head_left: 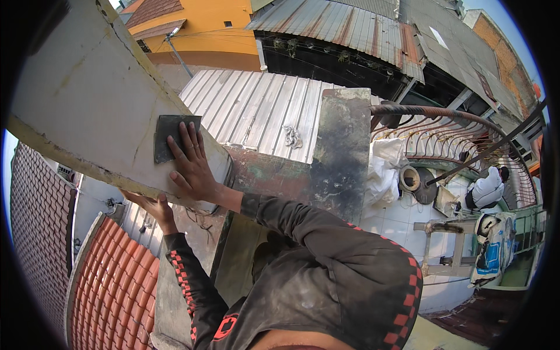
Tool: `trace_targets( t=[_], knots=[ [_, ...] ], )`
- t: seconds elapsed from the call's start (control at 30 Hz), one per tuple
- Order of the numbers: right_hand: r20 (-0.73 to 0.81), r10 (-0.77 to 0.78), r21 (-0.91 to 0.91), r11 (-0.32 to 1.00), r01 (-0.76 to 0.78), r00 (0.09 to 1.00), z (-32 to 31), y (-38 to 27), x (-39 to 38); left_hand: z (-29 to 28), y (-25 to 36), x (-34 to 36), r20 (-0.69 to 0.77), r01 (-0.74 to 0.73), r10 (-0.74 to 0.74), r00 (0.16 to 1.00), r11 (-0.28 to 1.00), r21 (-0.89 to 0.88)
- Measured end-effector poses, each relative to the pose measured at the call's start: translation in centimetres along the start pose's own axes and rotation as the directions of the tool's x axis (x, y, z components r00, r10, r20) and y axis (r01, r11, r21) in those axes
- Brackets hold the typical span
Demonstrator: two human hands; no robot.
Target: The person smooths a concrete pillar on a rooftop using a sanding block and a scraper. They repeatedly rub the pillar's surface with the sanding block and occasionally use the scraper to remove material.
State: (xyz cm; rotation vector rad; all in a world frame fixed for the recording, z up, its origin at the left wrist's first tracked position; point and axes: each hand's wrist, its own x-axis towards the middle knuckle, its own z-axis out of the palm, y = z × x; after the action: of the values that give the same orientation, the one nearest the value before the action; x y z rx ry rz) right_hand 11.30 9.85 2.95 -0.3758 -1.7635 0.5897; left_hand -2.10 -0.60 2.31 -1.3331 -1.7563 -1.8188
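A dark grey square of sandpaper (pixel 167 139) lies flat against the broad off-white face of a pillar (pixel 119 105). My right hand (pixel 195 166) holds it there, fingers stretched over its right part and the thumb on the bare surface. Lower down, my left hand (pixel 153 209) rests at the pillar's yellowish lower edge, its thumb raised and its fingers partly hidden by that edge. Nothing shows in the left hand. Fine cracks and yellow stains run across the pillar's face.
Beside the pillar runs a stained concrete ledge (pixel 341 157). Metal roofing (pixel 251 111) and red tiles (pixel 114 280) lie below. On the right, a curved railing (pixel 466 116) borders a balcony with white sacks (pixel 385 169), a blue-white bag (pixel 494 248) and a crouching person (pixel 487 188).
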Motion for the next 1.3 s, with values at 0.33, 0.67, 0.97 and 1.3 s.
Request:
trace_targets(
  t=[0.33, 0.67, 0.97, 1.3],
  knots=[
    [0.060, 0.153, 0.080, 0.984, -0.157, 0.986, 3.3, 0.9, -12.5, -1.1, -1.9, -0.3, 0.034, 0.020, -0.022, 0.999, 0.998, 0.054],
    [-0.084, 0.102, 0.027, 0.995, -0.100, 0.991, 4.1, 1.3, -8.7, 0.0, 0.1, 0.2, 0.052, -0.012, 0.012, 0.999, 1.000, 0.000],
    [-0.231, 0.046, 0.060, 0.998, -0.033, 0.972, 2.4, 0.8, -0.7, -0.2, 1.4, 1.0, 0.077, 0.003, 0.007, 0.997, 0.991, -0.130],
    [-0.112, 0.076, 0.022, 0.997, -0.074, 0.991, 5.0, -1.4, -15.3, 0.0, 0.1, 1.0, 0.100, -0.065, 0.073, 0.992, 0.995, -0.081]
  ],
)
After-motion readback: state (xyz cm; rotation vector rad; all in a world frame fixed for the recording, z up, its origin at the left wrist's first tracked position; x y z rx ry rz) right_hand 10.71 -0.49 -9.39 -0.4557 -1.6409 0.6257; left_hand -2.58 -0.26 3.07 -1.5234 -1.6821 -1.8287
